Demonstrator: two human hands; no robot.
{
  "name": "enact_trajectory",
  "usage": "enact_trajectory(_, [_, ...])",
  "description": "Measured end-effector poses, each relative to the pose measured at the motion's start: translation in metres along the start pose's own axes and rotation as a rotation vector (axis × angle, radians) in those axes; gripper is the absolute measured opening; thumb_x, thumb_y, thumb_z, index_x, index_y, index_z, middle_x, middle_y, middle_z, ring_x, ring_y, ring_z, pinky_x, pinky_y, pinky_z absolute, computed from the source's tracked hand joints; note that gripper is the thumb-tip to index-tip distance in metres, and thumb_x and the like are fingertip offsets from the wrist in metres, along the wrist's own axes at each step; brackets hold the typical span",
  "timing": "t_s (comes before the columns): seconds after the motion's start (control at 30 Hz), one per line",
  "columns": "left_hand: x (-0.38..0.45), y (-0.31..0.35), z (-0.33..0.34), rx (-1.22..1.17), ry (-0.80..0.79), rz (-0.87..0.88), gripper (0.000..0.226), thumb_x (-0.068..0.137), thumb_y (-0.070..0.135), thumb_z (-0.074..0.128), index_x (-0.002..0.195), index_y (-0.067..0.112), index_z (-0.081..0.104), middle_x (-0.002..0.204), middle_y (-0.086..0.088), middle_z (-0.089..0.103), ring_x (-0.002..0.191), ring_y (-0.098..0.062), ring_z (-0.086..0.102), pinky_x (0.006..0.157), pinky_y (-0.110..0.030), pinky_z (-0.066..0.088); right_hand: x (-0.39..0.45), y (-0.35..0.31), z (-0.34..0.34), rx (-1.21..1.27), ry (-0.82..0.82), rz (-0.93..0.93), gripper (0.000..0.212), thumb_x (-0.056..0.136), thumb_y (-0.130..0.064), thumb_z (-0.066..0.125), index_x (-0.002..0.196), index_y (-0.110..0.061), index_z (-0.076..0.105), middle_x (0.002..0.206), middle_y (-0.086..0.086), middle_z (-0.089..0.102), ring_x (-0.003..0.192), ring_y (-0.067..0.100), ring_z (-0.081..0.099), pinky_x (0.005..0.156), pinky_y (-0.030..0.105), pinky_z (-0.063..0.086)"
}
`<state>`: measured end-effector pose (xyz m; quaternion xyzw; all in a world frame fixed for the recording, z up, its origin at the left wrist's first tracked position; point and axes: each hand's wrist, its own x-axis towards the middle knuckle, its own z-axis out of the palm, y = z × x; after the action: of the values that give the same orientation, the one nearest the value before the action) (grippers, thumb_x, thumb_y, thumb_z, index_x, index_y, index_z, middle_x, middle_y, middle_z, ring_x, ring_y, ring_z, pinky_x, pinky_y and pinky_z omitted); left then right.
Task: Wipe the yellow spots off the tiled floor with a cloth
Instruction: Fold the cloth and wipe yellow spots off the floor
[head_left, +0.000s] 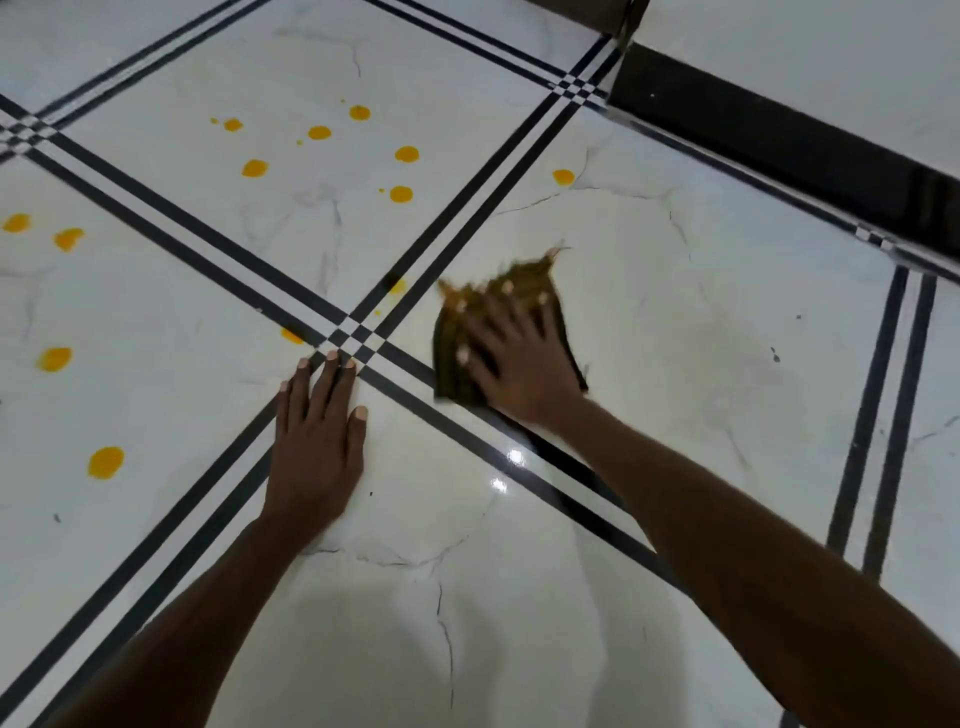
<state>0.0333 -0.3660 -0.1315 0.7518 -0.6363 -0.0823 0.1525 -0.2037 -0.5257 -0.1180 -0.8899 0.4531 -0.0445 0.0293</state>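
Note:
My right hand (511, 358) lies flat with spread fingers on a dark olive cloth (457, 364), pressing it onto the white marble-look tiled floor (675, 338) just right of a crossing of black grout bands. The cloth is blurred and stained yellow at its far edge. My left hand (317, 436) rests flat on the floor, fingers straight, fingertips at the crossing. Several yellow spots (401, 194) dot the tile beyond the crossing, and more yellow spots (106, 462) lie on the tile to the left. One spot (563, 176) sits far ahead of the cloth.
A black skirting strip (779, 140) runs along a wall or step at the upper right. Double black bands (883, 415) cross the floor at the right. Small faint yellow marks (397, 286) lie by the bands near the cloth.

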Motion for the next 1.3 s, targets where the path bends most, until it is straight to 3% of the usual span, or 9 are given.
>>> enact_trajectory(0.17, [0.007,-0.005,-0.007,-0.018,-0.023,-0.008,0.062,0.109,0.042,0.024,0.165,0.013,0.023,0.174,-0.005,0.019,0.163,-0.02,0.007,0.133,-0.049,0.011,-0.094,0.027,-0.017,0.003,-0.143,-0.33,0.065,0.108,-0.059,0.033,0.167,-0.034,0.019,0.177,-0.004,0.007,0.165,0.022,0.002,0.132,0.055,0.004])
enact_trajectory(0.27, [0.003,-0.007,0.001,0.047,0.014,-0.02,0.062,0.109,0.04,0.027,0.165,0.012,0.022,0.175,-0.004,0.016,0.163,-0.02,0.007,0.132,-0.05,0.015,-0.046,0.081,-0.014,-0.001,-0.061,-0.056,0.061,0.107,-0.056,0.031,0.164,-0.035,0.028,0.175,0.002,0.021,0.162,0.029,0.019,0.125,0.066,0.019])
enact_trajectory(0.4, [0.004,-0.007,0.005,0.042,0.022,-0.032,0.063,0.109,0.043,0.027,0.165,0.014,0.022,0.175,-0.002,0.017,0.163,-0.018,0.008,0.133,-0.046,0.013,0.081,0.053,-0.003,0.106,-0.029,0.353,0.063,0.107,-0.057,0.024,0.165,-0.031,0.026,0.176,0.006,0.016,0.163,0.034,0.007,0.126,0.067,0.002])
enact_trajectory(0.57, [0.005,-0.009,0.003,0.027,0.001,-0.044,0.063,0.109,0.045,0.025,0.165,0.016,0.022,0.175,-0.001,0.016,0.163,-0.016,0.006,0.133,-0.043,0.011,0.09,-0.067,0.015,0.038,-0.025,-0.123,0.063,0.105,-0.057,0.018,0.164,-0.035,0.03,0.175,0.002,0.022,0.163,0.03,0.013,0.127,0.065,0.01])
enact_trajectory(0.7, [0.005,-0.009,0.0,0.013,-0.018,-0.042,0.064,0.109,0.046,0.023,0.166,0.017,0.019,0.175,-0.001,0.014,0.163,-0.018,0.005,0.133,-0.047,0.014,0.019,-0.028,0.005,-0.002,-0.101,-0.363,0.059,0.111,-0.054,0.026,0.166,-0.035,0.02,0.177,-0.004,0.01,0.165,0.021,0.003,0.132,0.053,0.005])
enact_trajectory(0.83, [0.006,-0.008,0.003,-0.002,-0.007,-0.044,0.065,0.108,0.047,0.022,0.166,0.016,0.02,0.175,-0.002,0.015,0.163,-0.018,0.006,0.133,-0.046,0.013,0.06,0.035,0.0,0.008,-0.031,-0.085,0.061,0.107,-0.054,0.023,0.164,-0.033,0.03,0.175,0.002,0.022,0.163,0.029,0.017,0.126,0.064,0.017])
enact_trajectory(0.93, [0.005,-0.01,0.006,0.009,-0.008,-0.042,0.065,0.108,0.046,0.022,0.166,0.016,0.019,0.175,-0.002,0.014,0.163,-0.017,0.004,0.133,-0.045,0.011,0.097,0.001,0.004,0.075,-0.051,0.154,0.063,0.105,-0.056,0.022,0.163,-0.034,0.03,0.175,0.005,0.02,0.163,0.035,0.012,0.126,0.069,0.007])
enact_trajectory(1.13, [0.044,0.008,-0.013,0.004,-0.074,0.178,0.06,0.109,0.037,0.021,0.164,0.013,0.025,0.173,-0.006,0.024,0.163,-0.023,0.006,0.133,-0.048,0.012,0.02,0.015,0.002,0.051,-0.13,-0.365,0.056,0.111,-0.052,0.022,0.165,-0.037,0.026,0.176,-0.007,0.016,0.164,0.019,0.006,0.132,0.05,0.0])
enact_trajectory(1.3, [0.145,0.067,0.009,-0.076,-0.132,0.314,0.059,0.109,0.038,0.025,0.163,0.014,0.031,0.172,-0.007,0.025,0.162,-0.027,0.013,0.131,-0.051,0.017,0.038,0.122,-0.014,0.118,-0.123,0.052,0.064,0.105,-0.056,0.017,0.164,-0.033,0.027,0.175,-0.002,0.018,0.163,0.026,0.013,0.129,0.06,0.014])
